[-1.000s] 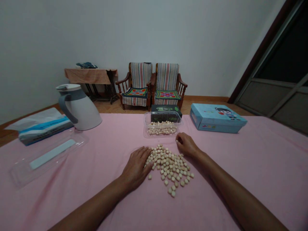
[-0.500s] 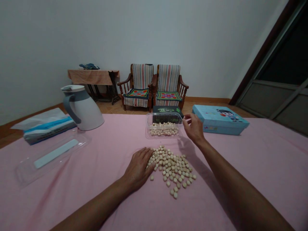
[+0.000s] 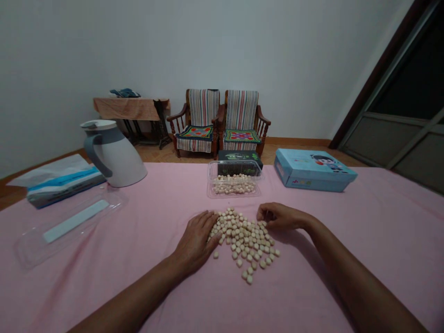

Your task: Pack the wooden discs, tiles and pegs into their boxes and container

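Observation:
A loose pile of small, pale beige, rounded pieces lies on the pink cloth in front of me. My left hand rests on the cloth at the pile's left edge, fingers stretched out and touching the pieces. At the upper right edge of the pile is my right hand, its fingers curled together; whether a piece is between the fingertips is hidden. Behind the pile stands a clear plastic container, partly filled with more beige pieces. A single piece sits apart beside my left thumb.
A black box is just behind the container. To the right lies a light blue box. On the left are a white and grey jug, a tissue pack and a clear plastic lid.
My right hand has come down from the container's right side to the pile's upper right edge. The left hand keeps its place by the pile.

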`<state>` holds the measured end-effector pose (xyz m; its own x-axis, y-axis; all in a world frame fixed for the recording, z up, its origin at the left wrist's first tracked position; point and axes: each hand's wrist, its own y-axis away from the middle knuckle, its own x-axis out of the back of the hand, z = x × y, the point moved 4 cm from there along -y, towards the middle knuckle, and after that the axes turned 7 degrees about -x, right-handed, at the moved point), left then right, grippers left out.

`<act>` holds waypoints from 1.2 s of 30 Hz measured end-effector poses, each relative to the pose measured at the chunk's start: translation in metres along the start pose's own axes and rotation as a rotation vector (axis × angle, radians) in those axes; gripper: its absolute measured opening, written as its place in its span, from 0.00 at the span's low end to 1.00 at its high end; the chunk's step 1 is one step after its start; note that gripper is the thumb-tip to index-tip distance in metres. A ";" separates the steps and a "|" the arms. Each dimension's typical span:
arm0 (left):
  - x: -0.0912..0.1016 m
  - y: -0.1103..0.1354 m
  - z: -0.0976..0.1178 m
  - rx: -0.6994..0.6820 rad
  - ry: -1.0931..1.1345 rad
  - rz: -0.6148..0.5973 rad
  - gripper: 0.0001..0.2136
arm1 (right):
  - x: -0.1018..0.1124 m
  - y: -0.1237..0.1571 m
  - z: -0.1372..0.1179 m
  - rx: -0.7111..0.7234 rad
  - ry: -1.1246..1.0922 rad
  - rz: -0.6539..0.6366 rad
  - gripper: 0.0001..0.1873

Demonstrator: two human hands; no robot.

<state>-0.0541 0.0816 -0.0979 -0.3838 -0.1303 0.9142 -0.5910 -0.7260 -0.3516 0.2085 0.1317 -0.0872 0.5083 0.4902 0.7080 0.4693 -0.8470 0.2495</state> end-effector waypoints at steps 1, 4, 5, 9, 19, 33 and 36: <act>0.000 0.000 0.000 0.001 0.001 0.000 0.22 | -0.001 0.002 -0.002 -0.002 0.035 -0.014 0.13; 0.001 -0.001 0.001 -0.007 0.009 0.012 0.22 | 0.000 0.003 -0.007 -0.018 0.141 0.024 0.10; 0.001 0.000 0.001 -0.009 0.013 0.019 0.22 | 0.001 0.002 -0.009 -0.016 0.170 0.028 0.09; 0.000 0.001 -0.001 -0.004 0.019 0.034 0.22 | 0.017 0.008 -0.033 0.097 0.192 0.278 0.05; -0.002 0.002 -0.002 -0.009 0.024 0.034 0.22 | 0.068 0.041 -0.081 0.415 -0.127 1.617 0.10; -0.001 0.002 -0.002 -0.004 0.022 0.029 0.22 | 0.034 -0.001 -0.043 0.049 0.079 0.592 0.07; -0.001 0.001 -0.002 0.001 0.016 0.013 0.22 | 0.010 0.003 -0.039 0.046 0.182 0.217 0.05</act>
<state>-0.0557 0.0820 -0.0995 -0.4026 -0.1295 0.9062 -0.5851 -0.7250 -0.3635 0.1867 0.1264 -0.0536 0.4649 0.2498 0.8494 0.3980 -0.9159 0.0516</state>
